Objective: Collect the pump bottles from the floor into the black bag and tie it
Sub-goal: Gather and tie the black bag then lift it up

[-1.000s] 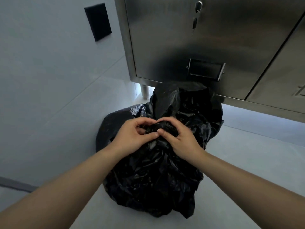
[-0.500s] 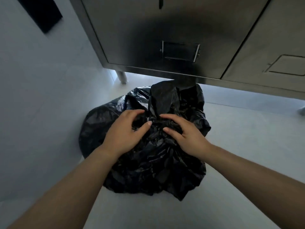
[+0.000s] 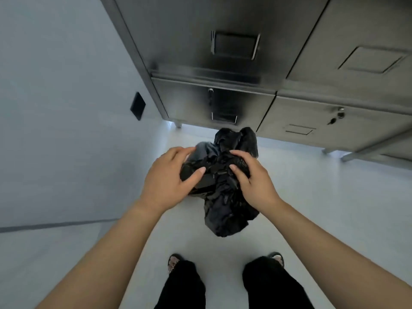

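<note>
The bag is in front of the cabinet, below its lower doors and between the person's two hands. The left hand grips its upper left side, fingers curled over the top and thumb pressed into the film. The right hand clasps the upper right in the same way. Whether the bag's bottom touches the floor cannot be told.

No bottles show, so they are presumably inside, and the bag bulges in hard lumps.

The film looks thin, glossy and crumpled. It is likely soft and slippery, it gives no stiffness of its own, and it could tear over a pump head. The load is probably light to moderate, but loose and likely to shift.

The best hold is the gathered neck nearest the cabinet, where the plastic bunches thick, rather than the smooth sides. Whether a knot is already made there is hidden under the fingers.
</note>
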Motion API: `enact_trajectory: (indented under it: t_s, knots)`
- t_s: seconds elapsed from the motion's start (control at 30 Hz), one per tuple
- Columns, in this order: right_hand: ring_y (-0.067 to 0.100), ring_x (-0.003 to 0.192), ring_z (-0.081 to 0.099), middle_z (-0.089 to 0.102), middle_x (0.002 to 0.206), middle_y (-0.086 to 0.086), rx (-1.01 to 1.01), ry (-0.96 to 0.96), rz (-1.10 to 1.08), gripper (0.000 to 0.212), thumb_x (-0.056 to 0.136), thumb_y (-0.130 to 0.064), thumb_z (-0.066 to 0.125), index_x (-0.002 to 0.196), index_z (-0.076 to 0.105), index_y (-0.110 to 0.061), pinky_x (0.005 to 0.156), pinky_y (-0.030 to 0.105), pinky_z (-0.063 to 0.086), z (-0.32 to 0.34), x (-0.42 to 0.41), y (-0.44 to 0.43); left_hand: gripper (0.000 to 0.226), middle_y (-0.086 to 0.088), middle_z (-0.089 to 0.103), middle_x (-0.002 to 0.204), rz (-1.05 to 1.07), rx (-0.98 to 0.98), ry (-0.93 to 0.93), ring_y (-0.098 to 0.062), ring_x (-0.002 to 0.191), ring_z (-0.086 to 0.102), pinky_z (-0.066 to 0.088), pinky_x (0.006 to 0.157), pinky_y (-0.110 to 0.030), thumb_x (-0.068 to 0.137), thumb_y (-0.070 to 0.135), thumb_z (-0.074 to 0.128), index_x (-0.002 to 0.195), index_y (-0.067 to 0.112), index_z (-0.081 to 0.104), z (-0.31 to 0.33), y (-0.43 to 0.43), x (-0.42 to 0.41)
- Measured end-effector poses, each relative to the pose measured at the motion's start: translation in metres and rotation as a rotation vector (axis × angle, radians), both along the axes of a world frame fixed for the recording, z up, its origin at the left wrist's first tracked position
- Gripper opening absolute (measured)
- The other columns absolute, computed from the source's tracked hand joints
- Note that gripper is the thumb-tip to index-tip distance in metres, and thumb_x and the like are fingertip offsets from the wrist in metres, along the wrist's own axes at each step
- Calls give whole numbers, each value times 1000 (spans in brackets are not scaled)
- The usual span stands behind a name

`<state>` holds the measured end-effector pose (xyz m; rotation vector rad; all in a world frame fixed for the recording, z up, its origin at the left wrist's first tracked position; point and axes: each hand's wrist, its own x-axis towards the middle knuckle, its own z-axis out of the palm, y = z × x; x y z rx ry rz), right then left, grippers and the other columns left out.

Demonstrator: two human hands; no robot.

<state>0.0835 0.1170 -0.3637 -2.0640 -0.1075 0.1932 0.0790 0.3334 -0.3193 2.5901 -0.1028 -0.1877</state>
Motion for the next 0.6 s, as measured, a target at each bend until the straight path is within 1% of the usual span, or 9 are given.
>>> enact_trajectory:
  t_s: [0.1, 0.2, 0.23, 0.27, 0.33, 0.4, 0.43, 0.53, 0.6]
  knots:
    - [9, 109, 51, 58, 117, -4, -23, -35, -19, 28, 93, -32, 51, 121, 49, -36, 94, 21, 39, 76, -11, 4, 68, 1, 51, 132, -19, 5, -57, -20, 118, 50, 38, 93, -29, 79, 67, 35, 132, 27, 47, 79, 6, -9]
    - [6, 100, 53, 59, 107, -7, -29, -51, -86, 18, 92, -33, 51, 108, 51, -41, 81, 7, 36, 133, -25, 0, 69, 3, 50, 134, -43, -5, -84, -20, 121, 48, 41, 99, -40, 77, 68, 34, 131, 27, 47, 138, 12, -17]
    - [5, 98, 54, 59, 104, -7, -26, -51, -116, 16, 92, -33, 52, 105, 51, -42, 78, 6, 36, 150, -31, -3, 69, 3, 50, 134, -60, -9, -91, -19, 122, 48, 41, 101, -42, 77, 67, 34, 131, 27, 48, 153, 13, -20]
    - [5, 96, 54, 60, 102, -7, -30, -50, -145, 14, 92, -33, 52, 102, 51, -42, 77, 8, 37, 166, -37, -7, 68, 3, 50, 134, -85, -12, -96, -18, 123, 47, 40, 102, -43, 77, 67, 35, 130, 27, 48, 166, 13, -23]
    - [5, 93, 56, 61, 98, -8, -42, -54, -209, 10, 91, -33, 52, 98, 52, -41, 76, 14, 39, 194, -54, -16, 64, 3, 51, 134, -143, -9, -90, -18, 124, 46, 38, 103, -46, 79, 64, 40, 130, 26, 50, 187, 11, -29]
    - [2, 90, 56, 61, 95, -10, -58, -65, -290, 9, 91, -33, 52, 94, 51, -41, 74, 15, 39, 216, -78, -26, 59, 1, 52, 133, -197, -13, -82, -19, 123, 47, 38, 103, -47, 82, 60, 43, 129, 25, 51, 200, 6, -34]
    - [0, 88, 56, 61, 93, -11, -67, -69, -337, 8, 91, -34, 53, 93, 50, -42, 73, 14, 39, 225, -91, -31, 58, 1, 53, 132, -222, -21, -79, -20, 122, 48, 38, 103, -47, 83, 59, 44, 128, 24, 51, 205, 3, -37]
    - [-7, 83, 55, 61, 88, -16, -91, -105, -491, 9, 90, -33, 53, 90, 50, -42, 67, 3, 36, 245, -127, -50, 60, 1, 56, 128, -305, -34, -79, -21, 119, 50, 40, 101, -45, 81, 62, 41, 127, 25, 53, 215, -14, -44]
    - [-6, 82, 55, 61, 87, -15, -106, -116, -584, 6, 90, -33, 54, 92, 52, -38, 66, 1, 35, 256, -146, -67, 64, 2, 56, 127, -398, -1, -77, -21, 117, 51, 38, 101, -48, 79, 66, 36, 126, 25, 53, 219, -31, -45]
